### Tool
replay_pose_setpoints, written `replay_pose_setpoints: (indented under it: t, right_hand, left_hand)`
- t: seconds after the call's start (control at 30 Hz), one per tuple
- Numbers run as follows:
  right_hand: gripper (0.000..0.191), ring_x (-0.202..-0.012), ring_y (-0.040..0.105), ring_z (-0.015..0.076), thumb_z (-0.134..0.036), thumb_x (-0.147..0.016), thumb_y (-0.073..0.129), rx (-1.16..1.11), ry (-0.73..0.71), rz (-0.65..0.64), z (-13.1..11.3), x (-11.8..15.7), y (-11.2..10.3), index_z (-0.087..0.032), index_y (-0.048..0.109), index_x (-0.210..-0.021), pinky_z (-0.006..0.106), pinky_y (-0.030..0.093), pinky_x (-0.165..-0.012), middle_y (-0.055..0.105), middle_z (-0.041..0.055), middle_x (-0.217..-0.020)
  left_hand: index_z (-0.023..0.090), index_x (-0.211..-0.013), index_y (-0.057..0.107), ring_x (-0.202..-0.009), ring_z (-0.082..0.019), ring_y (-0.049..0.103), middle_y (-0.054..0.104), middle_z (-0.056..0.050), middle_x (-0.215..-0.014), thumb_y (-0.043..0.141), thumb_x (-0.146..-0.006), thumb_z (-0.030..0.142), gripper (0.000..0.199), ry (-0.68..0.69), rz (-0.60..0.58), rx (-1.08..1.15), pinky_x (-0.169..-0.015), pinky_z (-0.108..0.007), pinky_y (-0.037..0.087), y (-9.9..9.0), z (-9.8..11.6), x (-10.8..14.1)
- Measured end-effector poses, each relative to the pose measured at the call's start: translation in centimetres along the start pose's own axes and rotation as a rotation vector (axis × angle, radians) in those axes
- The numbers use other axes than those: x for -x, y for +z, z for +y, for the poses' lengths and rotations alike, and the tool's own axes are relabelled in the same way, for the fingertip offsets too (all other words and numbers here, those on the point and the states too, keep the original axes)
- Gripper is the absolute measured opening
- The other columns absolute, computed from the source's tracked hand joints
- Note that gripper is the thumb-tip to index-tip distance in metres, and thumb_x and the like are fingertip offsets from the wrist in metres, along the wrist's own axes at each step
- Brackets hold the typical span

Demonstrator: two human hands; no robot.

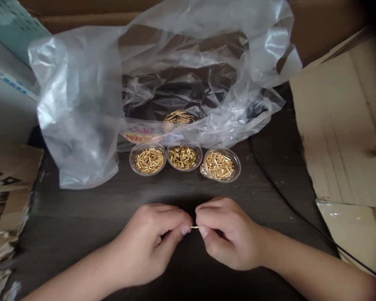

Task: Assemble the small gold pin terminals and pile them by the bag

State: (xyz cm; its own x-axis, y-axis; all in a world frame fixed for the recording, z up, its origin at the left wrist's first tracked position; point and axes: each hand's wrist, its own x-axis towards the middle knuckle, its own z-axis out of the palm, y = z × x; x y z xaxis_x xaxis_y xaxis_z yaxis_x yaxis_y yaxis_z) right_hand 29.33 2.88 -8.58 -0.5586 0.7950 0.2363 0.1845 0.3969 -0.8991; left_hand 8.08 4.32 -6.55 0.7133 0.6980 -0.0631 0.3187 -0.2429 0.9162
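Between my two hands a thin gold-coloured metal pin (194, 227) shows, level, its ends hidden in the fingertips. My left hand (159, 238) pinches one end between thumb and forefinger. From the other side my right hand (227, 232) pinches the opposite end. Beyond the hands stand three clear round tubs: the left tub (130, 161) and the right tub (238, 165) hold small gold pins, and the middle tub (201, 155) holds short gold tube-like pieces. Longer gold pins (179, 117) lie in a pile on the plastic behind the tubs.
A large clear plastic bag (81, 104) spreads behind the tubs. Cardboard (338, 125) stands at the right, with a black cable (282, 198) running past it. A printed carton (6, 196) sits at the left edge of the dark table (81, 217).
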Motion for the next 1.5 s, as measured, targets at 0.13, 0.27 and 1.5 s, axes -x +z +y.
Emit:
replay_pose_setpoints:
  t: [0.13, 0.27, 1.5]
  right_hand:
    - [0.019, -0.053, 0.032, 0.0079, -0.007, -0.075, 0.042, 0.068, 0.004, -0.003, -0.1, 0.1, 0.1, -0.021, 0.032, -0.068, 0.024, 0.023, -0.053, 0.032, -0.0065, -0.059]
    - [0.017, -0.053, 0.033, 0.0082, -0.008, -0.076, 0.042, 0.155, 0.03, -0.012, -0.3, 0.2, 0.2, -0.02, 0.035, -0.067, 0.025, 0.024, -0.053, 0.035, -0.0062, -0.058]
    - [0.027, -0.052, 0.036, 0.0083, -0.01, -0.091, 0.044, 0.25, -0.08, 0.279, 0.7, 0.3, -1.3, -0.02, 0.039, -0.066, 0.024, 0.028, -0.052, 0.038, -0.0056, -0.059]
  left_hand:
    - [0.016, -0.083, 0.063, -0.064, -0.011, 0.055, 0.062, 0.001, -0.072, 0.052, -0.098, 0.009, 0.02, -0.007, 0.009, -0.008, -0.062, -0.022, 0.04, 0.1, -0.1, 0.1]
    - [0.016, -0.082, 0.061, -0.065, -0.011, 0.056, 0.062, 0.002, -0.073, 0.053, -0.096, 0.007, 0.019, -0.013, 0.018, -0.018, -0.063, -0.022, 0.04, 0.2, -0.3, 0.1]
    - [0.011, -0.083, 0.068, -0.056, -0.01, 0.062, 0.067, -0.002, -0.069, 0.06, -0.096, 0.021, 0.019, -0.23, 0.068, 0.408, -0.055, -0.019, 0.052, 0.6, 0.8, -4.0]
